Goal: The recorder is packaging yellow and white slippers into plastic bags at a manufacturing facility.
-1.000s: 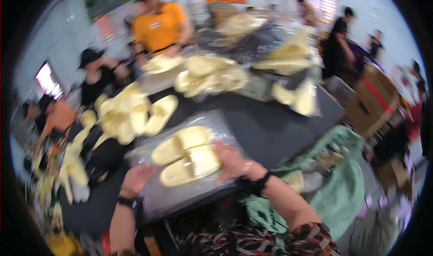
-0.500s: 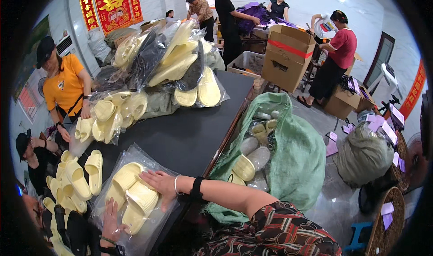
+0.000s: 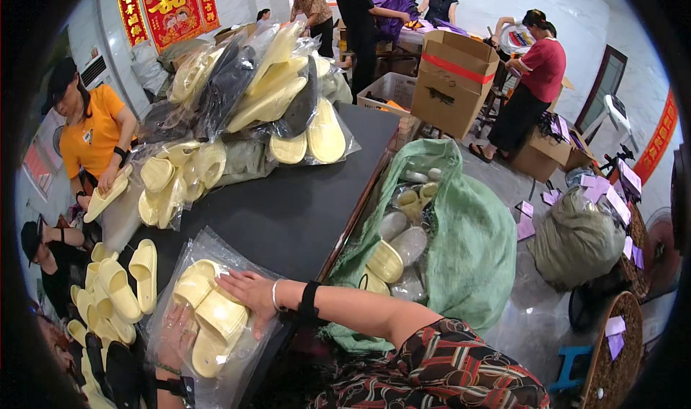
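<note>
Pressing flat on a pair of pale yellow slippers (image 3: pixel 209 314) sealed in a clear plastic bag (image 3: pixel 248 254), the right hand (image 3: pixel 250 299) lies with fingers spread and extended, palm down, gripping nothing. The left hand (image 3: pixel 175 327) rests open against the near edge of the same bag, fingers loosely splayed on the plastic rather than closed around it. The bagged pair lies at the near left corner of the dark table (image 3: pixel 288 207), just beside loose yellow slippers (image 3: pixel 119 283). Bagged slippers (image 3: pixel 266 92) are heaped at the far end. A green sack (image 3: pixel 461 250) holding packed slippers stands to the right of the table.
</note>
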Tool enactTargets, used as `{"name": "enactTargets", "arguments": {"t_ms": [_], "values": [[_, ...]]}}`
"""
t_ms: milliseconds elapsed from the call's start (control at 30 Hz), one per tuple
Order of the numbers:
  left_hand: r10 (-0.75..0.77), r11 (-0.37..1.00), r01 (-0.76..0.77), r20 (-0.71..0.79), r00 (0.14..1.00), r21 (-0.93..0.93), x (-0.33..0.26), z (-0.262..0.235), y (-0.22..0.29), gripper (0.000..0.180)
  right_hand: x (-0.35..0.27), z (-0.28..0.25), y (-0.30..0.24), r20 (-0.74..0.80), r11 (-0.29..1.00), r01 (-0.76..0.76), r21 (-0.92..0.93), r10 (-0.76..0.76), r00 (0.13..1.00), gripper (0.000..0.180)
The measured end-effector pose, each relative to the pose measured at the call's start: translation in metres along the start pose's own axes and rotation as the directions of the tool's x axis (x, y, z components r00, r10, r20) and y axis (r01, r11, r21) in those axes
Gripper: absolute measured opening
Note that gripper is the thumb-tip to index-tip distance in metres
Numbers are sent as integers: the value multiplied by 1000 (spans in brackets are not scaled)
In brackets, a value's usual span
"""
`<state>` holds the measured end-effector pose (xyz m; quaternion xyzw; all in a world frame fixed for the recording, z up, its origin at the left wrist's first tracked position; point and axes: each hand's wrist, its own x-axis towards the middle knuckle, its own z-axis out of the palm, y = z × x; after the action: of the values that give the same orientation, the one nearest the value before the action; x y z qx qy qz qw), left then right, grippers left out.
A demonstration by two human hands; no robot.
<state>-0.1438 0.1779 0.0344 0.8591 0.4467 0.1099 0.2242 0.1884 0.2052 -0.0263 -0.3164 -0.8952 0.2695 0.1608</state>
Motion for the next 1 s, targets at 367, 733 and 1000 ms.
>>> {"name": "enactTargets", "arguments": {"t_ms": [367, 733, 1000], "values": [[-222, 785, 92, -141, 965, -612, 28, 51, 1, 50, 3, 2, -9, -8, 999, 28, -34, -28, 1000, 161], [-75, 985, 40, -200, 977, -170, -3, 40, -2, 38, 2, 0, -14, 50, 997, -39, -73, 43, 998, 160], [-192, 974, 215, -256, 947, 66, -117, 15, -5, 36, 8, -5, -19, 151, 990, -44, -136, 65, 986, 154]]}}
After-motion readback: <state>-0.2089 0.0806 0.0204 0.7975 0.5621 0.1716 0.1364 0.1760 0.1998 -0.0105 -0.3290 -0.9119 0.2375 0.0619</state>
